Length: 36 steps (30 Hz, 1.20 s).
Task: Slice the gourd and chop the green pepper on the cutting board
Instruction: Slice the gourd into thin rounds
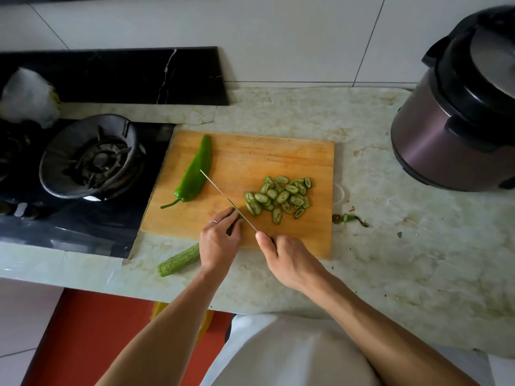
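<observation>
A single view, from a wide-angle camera worn on the person's head, looking forward and steeply down over their chest and both forearms. The bench (390, 246) runs across the middle of the picture, its near edge low in the frame, with a tiled wall along the top. The cutting board (250, 160) sits near the centre, close to the lens. The left hand (218, 243) and right hand (289, 260) reach in from the bottom edge. A stove burner (92, 157) lies at the left edge and a cooker pot (457, 121) at the right; the lines of the wall tiles splay toward the corners from the wide lens. Floor shows below the bench at lower left.
</observation>
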Each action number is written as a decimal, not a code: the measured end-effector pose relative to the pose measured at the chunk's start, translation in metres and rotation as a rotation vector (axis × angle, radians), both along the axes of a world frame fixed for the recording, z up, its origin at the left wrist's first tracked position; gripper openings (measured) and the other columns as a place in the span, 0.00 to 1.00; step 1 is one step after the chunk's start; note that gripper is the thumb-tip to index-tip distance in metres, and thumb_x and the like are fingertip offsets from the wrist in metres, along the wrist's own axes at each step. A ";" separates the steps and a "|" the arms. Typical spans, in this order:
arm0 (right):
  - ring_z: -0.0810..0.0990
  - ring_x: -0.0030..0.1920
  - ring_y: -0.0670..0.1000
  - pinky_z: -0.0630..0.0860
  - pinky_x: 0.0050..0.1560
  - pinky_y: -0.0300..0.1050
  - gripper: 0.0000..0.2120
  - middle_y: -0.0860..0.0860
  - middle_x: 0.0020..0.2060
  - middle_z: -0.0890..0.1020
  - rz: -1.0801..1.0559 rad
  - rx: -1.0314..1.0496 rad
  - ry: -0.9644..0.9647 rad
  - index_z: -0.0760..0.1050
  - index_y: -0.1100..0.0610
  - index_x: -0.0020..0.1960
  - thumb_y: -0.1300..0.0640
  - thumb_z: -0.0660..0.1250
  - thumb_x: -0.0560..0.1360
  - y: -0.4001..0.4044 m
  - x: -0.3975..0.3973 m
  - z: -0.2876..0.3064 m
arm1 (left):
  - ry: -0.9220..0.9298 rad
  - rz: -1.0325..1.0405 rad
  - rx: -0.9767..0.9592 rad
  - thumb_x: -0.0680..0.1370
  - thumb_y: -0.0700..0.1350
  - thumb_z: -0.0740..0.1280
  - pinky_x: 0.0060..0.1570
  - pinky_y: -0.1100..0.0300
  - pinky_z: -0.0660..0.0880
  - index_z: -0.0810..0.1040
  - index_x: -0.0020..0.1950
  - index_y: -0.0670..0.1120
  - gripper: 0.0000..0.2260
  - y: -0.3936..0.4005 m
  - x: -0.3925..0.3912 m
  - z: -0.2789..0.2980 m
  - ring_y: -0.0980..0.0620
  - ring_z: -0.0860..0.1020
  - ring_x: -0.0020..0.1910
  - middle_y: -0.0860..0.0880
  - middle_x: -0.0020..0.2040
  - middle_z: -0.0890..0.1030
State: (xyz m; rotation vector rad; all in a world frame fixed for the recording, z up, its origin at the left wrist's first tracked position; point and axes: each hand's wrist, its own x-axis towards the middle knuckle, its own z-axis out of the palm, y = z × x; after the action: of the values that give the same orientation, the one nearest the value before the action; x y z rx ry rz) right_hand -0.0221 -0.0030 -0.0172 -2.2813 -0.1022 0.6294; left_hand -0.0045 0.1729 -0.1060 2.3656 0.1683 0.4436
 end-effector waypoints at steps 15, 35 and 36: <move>0.74 0.30 0.53 0.66 0.33 0.44 0.28 0.52 0.29 0.74 0.050 -0.068 0.005 0.64 0.54 0.32 0.36 0.48 0.82 -0.004 -0.001 0.001 | 0.040 0.054 -0.022 0.73 0.39 0.76 0.55 0.58 0.78 0.87 0.53 0.45 0.09 -0.003 -0.002 0.003 0.52 0.82 0.53 0.48 0.55 0.85; 0.77 0.37 0.57 0.68 0.36 0.44 0.29 0.56 0.37 0.77 0.073 -0.143 0.026 0.71 0.59 0.42 0.37 0.47 0.83 0.014 0.014 0.005 | -0.009 0.045 -0.001 0.72 0.36 0.73 0.49 0.56 0.78 0.87 0.49 0.42 0.08 -0.008 -0.002 0.004 0.47 0.82 0.50 0.46 0.51 0.85; 0.77 0.38 0.58 0.68 0.37 0.45 0.29 0.57 0.37 0.77 0.068 -0.137 0.027 0.71 0.59 0.42 0.37 0.47 0.83 0.016 0.016 0.005 | -0.010 0.041 -0.008 0.72 0.37 0.73 0.49 0.56 0.78 0.87 0.50 0.42 0.08 -0.008 -0.002 0.005 0.48 0.82 0.50 0.46 0.52 0.85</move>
State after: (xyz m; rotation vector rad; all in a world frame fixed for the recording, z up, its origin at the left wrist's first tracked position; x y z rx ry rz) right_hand -0.0061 0.0125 -0.0125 -2.4090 -0.1278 0.7222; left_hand -0.0067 0.1651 -0.1015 2.3555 0.2134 0.4734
